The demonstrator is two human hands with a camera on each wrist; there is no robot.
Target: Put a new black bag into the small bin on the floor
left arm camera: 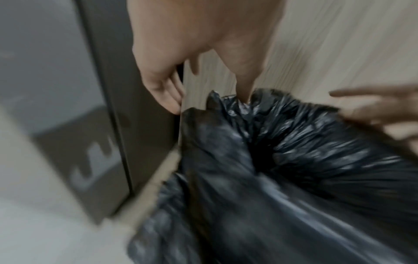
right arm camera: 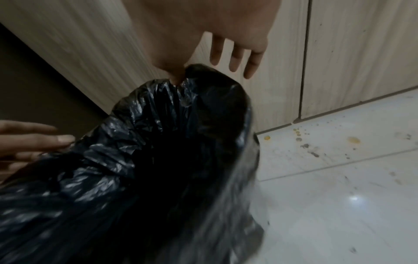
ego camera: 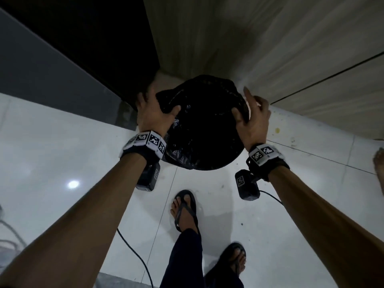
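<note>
The small bin stands on the floor against the cupboard, almost wholly wrapped by a crinkled black bag (ego camera: 203, 129); only a dark woven-looking bit of rim (ego camera: 232, 92) shows. The bag's mouth gapes dark in the middle (left arm camera: 262, 155) (right arm camera: 172, 142). My left hand (ego camera: 155, 109) is at the left rim, thumb (left arm camera: 244, 85) pressed into the bag's folded edge, fingers (left arm camera: 167, 100) outside it. My right hand (ego camera: 246, 107) is at the right rim, thumb (right arm camera: 176, 76) tucked into the edge and the fingers (right arm camera: 235, 60) straight, clear of the plastic.
Pale wooden cupboard doors (ego camera: 270, 48) rise right behind the bin, with a dark panel (ego camera: 93, 38) to their left. The white tiled floor (ego camera: 62, 152) has yellowish stains (right arm camera: 353, 140). A black cable (ego camera: 135, 254) and my sandalled feet (ego camera: 185, 208) lie near; a bare foot (ego camera: 379, 163) shows far right.
</note>
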